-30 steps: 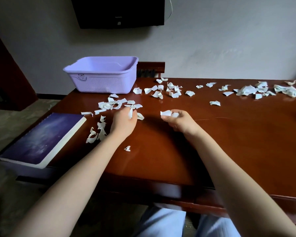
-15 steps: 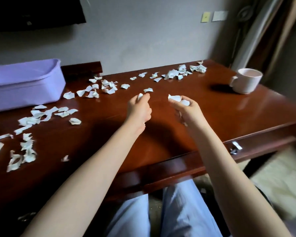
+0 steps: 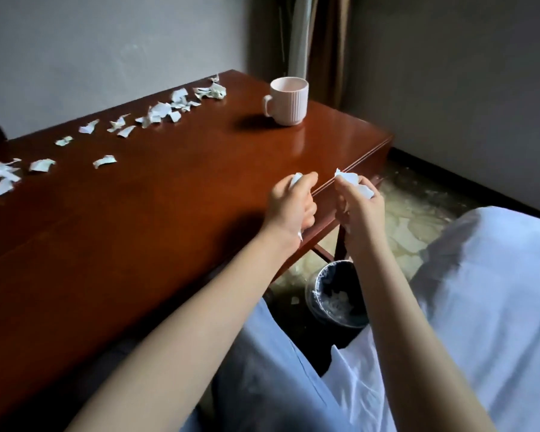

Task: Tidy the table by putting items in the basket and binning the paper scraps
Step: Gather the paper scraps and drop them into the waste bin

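The left hand (image 3: 289,205) is curled into a loose fist over the table's near edge, pinching a small white scrap (image 3: 296,178) at its fingertips; a sliver of paper pokes out by the wrist. Just beside it, past the edge and over the floor, the right hand (image 3: 360,207) grips a crumpled wad (image 3: 354,182) of torn white paper. Pale blue cloth covers the lap below, soft and creased. Between the knees a round dark bin (image 3: 337,294) stands on the floor, lined with crinkly clear plastic; the right forearm hides its right side, and pale bits inside are hard to make out. A table leg rises just behind it. The table (image 3: 138,229) is glossy red-brown wood with a moulded edge, and its left part is cut off by the frame. A broad bare stretch of top lies between the hands and the loose paper scraps (image 3: 156,113), jagged and curling, strung along the far edge near the wall. A ribbed pale pink mug (image 3: 289,101) stands upright near the far right corner, handle to the left, well apart from the scraps. Behind it hangs a dim curtain
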`<state>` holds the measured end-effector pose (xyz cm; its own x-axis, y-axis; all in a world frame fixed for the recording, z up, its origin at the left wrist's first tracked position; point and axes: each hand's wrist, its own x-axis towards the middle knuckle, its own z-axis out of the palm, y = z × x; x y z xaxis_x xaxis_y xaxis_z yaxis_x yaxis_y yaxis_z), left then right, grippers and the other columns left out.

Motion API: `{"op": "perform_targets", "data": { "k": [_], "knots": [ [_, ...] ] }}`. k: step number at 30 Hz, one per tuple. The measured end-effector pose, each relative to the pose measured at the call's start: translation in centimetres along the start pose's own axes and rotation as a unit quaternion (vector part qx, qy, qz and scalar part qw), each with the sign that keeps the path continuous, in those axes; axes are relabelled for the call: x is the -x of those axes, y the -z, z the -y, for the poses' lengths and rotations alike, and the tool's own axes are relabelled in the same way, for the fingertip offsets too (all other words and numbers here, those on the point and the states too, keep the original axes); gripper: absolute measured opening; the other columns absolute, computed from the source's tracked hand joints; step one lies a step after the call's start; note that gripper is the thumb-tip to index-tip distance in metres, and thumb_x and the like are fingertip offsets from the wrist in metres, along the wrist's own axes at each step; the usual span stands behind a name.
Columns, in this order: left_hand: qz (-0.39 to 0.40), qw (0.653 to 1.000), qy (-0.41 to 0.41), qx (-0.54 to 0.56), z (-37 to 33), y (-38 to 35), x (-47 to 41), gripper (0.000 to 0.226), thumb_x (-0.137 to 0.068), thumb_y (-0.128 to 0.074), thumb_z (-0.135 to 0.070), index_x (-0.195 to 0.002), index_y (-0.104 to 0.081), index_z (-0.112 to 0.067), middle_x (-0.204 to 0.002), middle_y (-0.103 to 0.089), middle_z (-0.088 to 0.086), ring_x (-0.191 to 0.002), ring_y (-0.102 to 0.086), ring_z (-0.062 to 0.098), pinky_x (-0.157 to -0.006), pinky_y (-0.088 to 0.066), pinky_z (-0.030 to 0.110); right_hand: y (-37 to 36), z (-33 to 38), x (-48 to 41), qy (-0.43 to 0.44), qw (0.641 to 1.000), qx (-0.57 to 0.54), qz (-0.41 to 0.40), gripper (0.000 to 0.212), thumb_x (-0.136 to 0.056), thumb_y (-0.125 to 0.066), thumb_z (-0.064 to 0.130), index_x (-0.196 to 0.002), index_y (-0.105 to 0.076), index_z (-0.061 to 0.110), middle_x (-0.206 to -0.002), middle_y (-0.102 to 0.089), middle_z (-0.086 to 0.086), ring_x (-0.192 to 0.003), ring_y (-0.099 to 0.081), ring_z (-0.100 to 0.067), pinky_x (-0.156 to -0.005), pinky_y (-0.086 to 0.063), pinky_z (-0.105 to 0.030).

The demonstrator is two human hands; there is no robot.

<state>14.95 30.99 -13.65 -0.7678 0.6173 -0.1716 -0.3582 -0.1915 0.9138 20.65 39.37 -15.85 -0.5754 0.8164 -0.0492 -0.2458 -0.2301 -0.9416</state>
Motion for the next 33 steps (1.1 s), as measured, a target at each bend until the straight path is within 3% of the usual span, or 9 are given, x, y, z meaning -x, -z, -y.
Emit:
{"op": "perform_targets", "data": {
  "k": [6, 9, 13, 17, 21, 24, 29, 33],
  "knots": [
    [0.049, 0.997, 0.038, -0.052, 5.8, -2.9, -2.3, 0.044, -0.092, -0.051, -0.011, -0.059, -0.025, -0.021, -0.038, -0.021, -0.012, -0.030, -0.015, 0.004, -0.036, -0.011, 0.012, 5.8, -3.5, -2.0, -0.042, 0.995, -0.014, -0.089, 0.021, -0.085, -0.065, 0.019, -0.072, -0.049, 0.022, -0.054, -0.041, 0.007, -0.050, -0.034, -0.006, -0.051, -0.029, -0.020],
    [0.063, 0.993, 0.063, -0.081, 8.4, -3.7, -3.8, 0.042, -0.092, -0.052, -0.010, -0.061, -0.026, -0.021, -0.038, -0.021, -0.012, -0.031, -0.016, 0.003, -0.035, -0.012, 0.012, 7.8, -5.2, -2.9, -0.064, 0.989, -0.024, -0.131, 0.023, -0.088, -0.063, 0.014, -0.070, -0.050, 0.021, -0.054, -0.045, 0.008, -0.043, -0.037, 0.000, -0.043, -0.031, -0.012],
    [0.059, 0.986, 0.103, -0.116, 12.0, -4.7, -6.6, 0.042, -0.091, -0.054, -0.013, -0.062, -0.026, -0.024, -0.043, -0.020, -0.009, -0.030, -0.016, 0.003, -0.035, -0.012, 0.011, 10.5, -8.1, -4.4, -0.110, 0.978, -0.040, -0.175, 0.024, -0.088, -0.063, 0.012, -0.069, -0.049, 0.019, -0.055, -0.043, 0.007, -0.041, -0.037, 0.000, -0.042, -0.034, -0.012],
    [0.048, 0.974, 0.164, -0.148, 15.8, -5.3, -9.4, 0.037, -0.090, -0.055, -0.017, -0.066, -0.028, -0.022, -0.042, -0.021, -0.010, -0.032, -0.016, 0.005, -0.036, -0.012, 0.014, 13.6, -12.6, -6.5, -0.175, 0.960, 0.001, -0.218, 0.026, -0.085, -0.065, 0.020, -0.066, -0.049, 0.022, -0.058, -0.043, 0.005, -0.042, -0.036, -0.002, -0.048, -0.028, -0.017],
    [0.031, 0.961, 0.218, -0.167, 19.8, -5.6, -12.3, 0.034, -0.090, -0.055, -0.018, -0.068, -0.028, -0.021, -0.038, -0.020, -0.013, -0.032, -0.016, 0.005, -0.037, -0.010, 0.015, 16.4, -17.5, -9.4, -0.284, 0.925, 0.030, -0.251, 0.032, -0.085, -0.062, 0.018, -0.058, -0.045, 0.020, -0.050, -0.039, 0.004, -0.035, -0.031, -0.007, -0.040, -0.025, -0.021],
    [0.013, 0.952, 0.252, -0.171, 22.1, -5.5, -14.4, 0.033, -0.090, -0.055, -0.020, -0.067, -0.031, -0.019, -0.040, -0.020, -0.010, -0.031, -0.015, 0.006, -0.038, -0.009, 0.015, 18.0, -20.9, -11.3, -0.366, 0.888, 0.037, -0.276, 0.035, -0.083, -0.061, 0.015, -0.053, -0.043, 0.016, -0.036, -0.036, 0.004, -0.037, -0.027, -0.014, -0.042, -0.021, -0.026],
    [-0.011, 0.938, 0.303, -0.169, 25.1, -5.1, -17.5, 0.030, -0.091, -0.055, -0.025, -0.069, -0.038, -0.014, -0.038, -0.019, -0.008, -0.031, -0.014, 0.007, -0.037, -0.010, 0.014, 19.6, -26.1, -13.1, -0.433, 0.850, 0.064, -0.293, 0.025, -0.079, -0.059, 0.009, -0.058, -0.045, 0.012, -0.053, -0.038, -0.002, -0.042, -0.028, -0.016, -0.042, -0.022, -0.024],
    [-0.024, 0.922, 0.340, -0.185, 27.2, -4.6, -19.0, 0.029, -0.090, -0.056, -0.031, -0.072, -0.042, -0.013, -0.052, -0.020, -0.002, -0.033, -0.015, 0.008, -0.036, -0.011, 0.016, 20.1, -29.0, -13.8, -0.466, 0.825, 0.033, -0.320, 0.028, -0.081, -0.056, 0.003, -0.058, -0.043, 0.012, -0.053, -0.038, -0.002, -0.042, -0.032, -0.016, -0.031, -0.023, -0.014]
  ]
}}
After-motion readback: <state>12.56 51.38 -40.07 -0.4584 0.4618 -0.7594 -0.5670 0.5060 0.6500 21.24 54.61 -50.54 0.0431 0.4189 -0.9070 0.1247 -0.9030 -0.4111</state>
